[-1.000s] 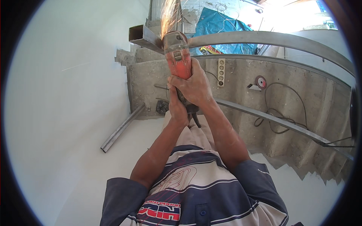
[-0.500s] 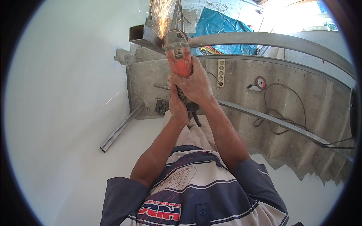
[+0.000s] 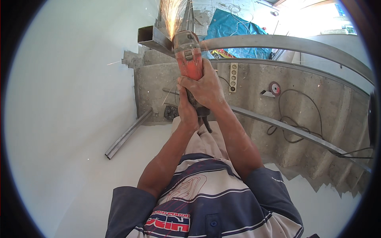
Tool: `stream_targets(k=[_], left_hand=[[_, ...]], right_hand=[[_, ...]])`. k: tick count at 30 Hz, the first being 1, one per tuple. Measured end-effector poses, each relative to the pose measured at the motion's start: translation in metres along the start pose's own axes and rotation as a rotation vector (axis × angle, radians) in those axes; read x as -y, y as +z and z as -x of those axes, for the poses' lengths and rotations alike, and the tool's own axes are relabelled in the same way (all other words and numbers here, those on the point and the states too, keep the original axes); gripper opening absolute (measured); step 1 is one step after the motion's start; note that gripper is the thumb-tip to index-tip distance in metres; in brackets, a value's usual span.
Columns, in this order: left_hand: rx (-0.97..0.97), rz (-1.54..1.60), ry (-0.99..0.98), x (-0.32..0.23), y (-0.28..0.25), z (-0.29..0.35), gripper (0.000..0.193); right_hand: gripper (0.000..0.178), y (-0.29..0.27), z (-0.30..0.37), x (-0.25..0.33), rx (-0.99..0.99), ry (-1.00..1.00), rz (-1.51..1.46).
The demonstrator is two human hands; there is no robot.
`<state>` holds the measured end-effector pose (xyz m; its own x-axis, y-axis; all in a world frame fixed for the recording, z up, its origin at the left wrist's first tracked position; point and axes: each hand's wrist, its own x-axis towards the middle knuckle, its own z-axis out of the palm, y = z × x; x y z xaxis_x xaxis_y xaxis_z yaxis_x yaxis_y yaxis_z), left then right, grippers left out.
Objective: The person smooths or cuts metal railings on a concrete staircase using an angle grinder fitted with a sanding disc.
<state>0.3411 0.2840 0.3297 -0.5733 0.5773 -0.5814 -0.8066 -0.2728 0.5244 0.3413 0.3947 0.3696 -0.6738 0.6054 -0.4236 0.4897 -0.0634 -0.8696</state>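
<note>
Both my hands are wrapped round a red and grey angle grinder (image 3: 191, 65). My left hand (image 3: 187, 107) grips the rear of its body, and my right hand (image 3: 208, 88) holds it further forward from the right side. The grinder's head is against a square steel tube (image 3: 158, 41) where it meets the curved metal rail (image 3: 285, 41). Bright orange sparks (image 3: 171, 18) spray away from the contact. The disc itself is mostly hidden behind the grinder's head. A black cord hangs from the tool's rear end.
Concrete steps (image 3: 309, 119) descend on the right, crossed by a metal bar (image 3: 285, 127). On them lie a white power strip (image 3: 233, 77), a loose disc (image 3: 274, 88) and a black cable (image 3: 303, 93). A steel profile (image 3: 129, 134) leans at left. Beyond is a blue tarp (image 3: 230, 27).
The sparks have shifted in shape and keep spraying from the same spot. The grinder and both hands stay almost where they were; the view has moved very slightly.
</note>
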Motion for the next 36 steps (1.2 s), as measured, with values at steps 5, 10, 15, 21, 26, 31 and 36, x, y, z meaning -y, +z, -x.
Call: stream_targets(k=[5,10,15,21,26,31,36], left_hand=[[-0.001,0.0,0.021,-0.002,0.005,0.001,0.068],[-0.037,-0.004,0.009,0.002,-0.003,-0.001,0.068],[-0.035,-0.004,0.012,0.009,-0.014,-0.006,0.068],[-0.039,0.004,0.005,0.015,-0.024,-0.008,0.068],[-0.05,0.02,0.012,0.017,-0.024,-0.005,0.069],[-0.038,0.056,-0.022,0.013,-0.02,-0.003,0.062],[-0.02,0.021,-0.003,0.012,-0.019,-0.001,0.064]], right_hand=[[0.069,0.0,-0.001,0.0,0.007,-0.005,-0.012],[0.068,0.001,0.001,0.0,-0.014,0.012,0.008],[0.068,0.001,0.001,-0.003,-0.013,0.01,0.029],[0.067,0.003,0.004,-0.005,-0.029,-0.012,0.017],[0.066,0.003,0.004,-0.008,-0.015,0.002,0.025],[0.064,0.003,0.005,-0.009,-0.03,-0.003,0.027],[0.063,0.003,0.009,-0.005,-0.037,0.002,0.038]])
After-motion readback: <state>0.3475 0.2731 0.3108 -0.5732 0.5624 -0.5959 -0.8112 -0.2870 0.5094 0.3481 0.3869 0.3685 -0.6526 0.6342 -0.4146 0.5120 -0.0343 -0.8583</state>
